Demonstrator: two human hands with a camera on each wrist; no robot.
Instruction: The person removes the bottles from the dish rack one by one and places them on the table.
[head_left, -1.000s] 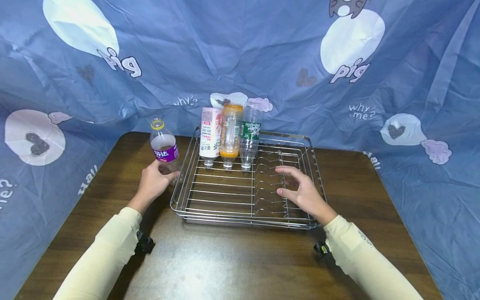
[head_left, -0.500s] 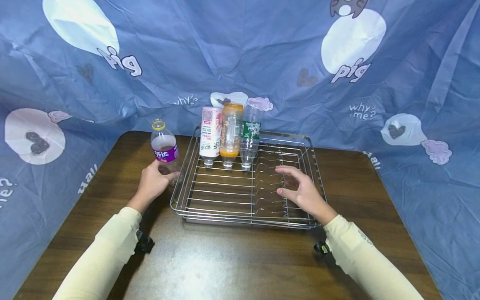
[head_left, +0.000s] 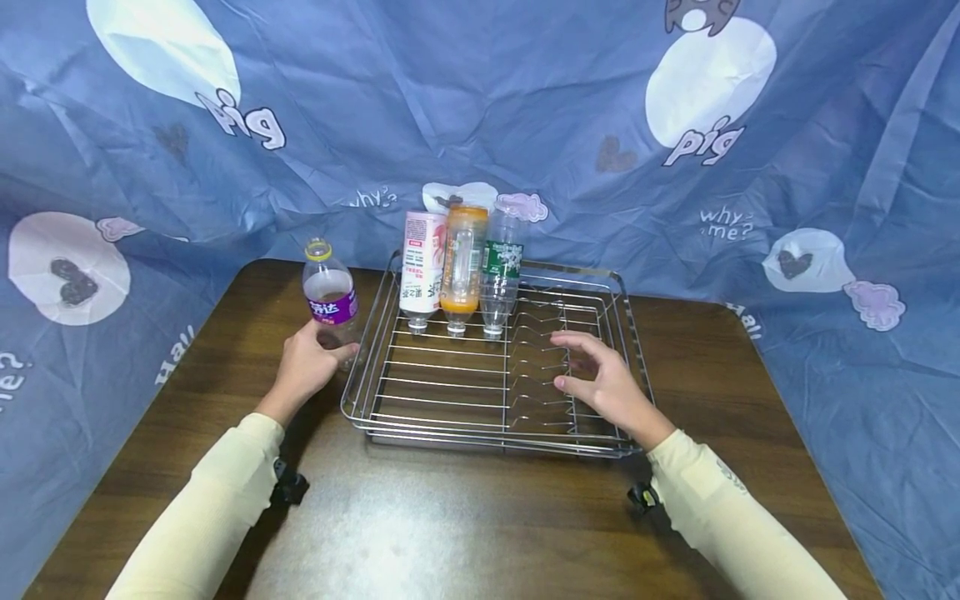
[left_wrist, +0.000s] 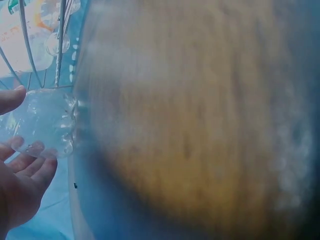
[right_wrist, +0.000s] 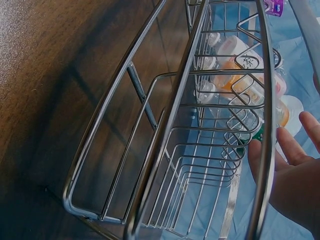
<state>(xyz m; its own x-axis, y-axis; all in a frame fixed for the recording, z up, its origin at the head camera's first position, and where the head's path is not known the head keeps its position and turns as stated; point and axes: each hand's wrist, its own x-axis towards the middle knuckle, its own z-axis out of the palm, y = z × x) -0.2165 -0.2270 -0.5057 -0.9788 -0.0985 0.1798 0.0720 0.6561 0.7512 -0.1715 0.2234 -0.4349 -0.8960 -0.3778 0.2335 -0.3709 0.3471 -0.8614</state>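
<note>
At the rack's left side, a clear plastic bottle (head_left: 332, 307) with a purple label and yellow neck ring stands upright. My left hand (head_left: 303, 364) grips its lower part, thumb on the near side. In the left wrist view the bottle's clear base (left_wrist: 45, 120) shows between thumb and fingers (left_wrist: 42, 170). My right hand (head_left: 609, 387) is over the right part of the wire dish rack (head_left: 450, 439), fingers spread and holding nothing. The right wrist view shows that hand (right_wrist: 295, 185) beyond the rack's rail; whether it touches the wires I cannot tell.
Upside down at the rack's back left stand a pink-and-white bottle (head_left: 422, 265), an orange bottle (head_left: 459, 304) and a clear green-labelled bottle (head_left: 501, 260). Wavy wire dividers (head_left: 542, 379) line the right part. A blue printed curtain (head_left: 480, 100) hangs behind the wooden table (head_left: 465, 517).
</note>
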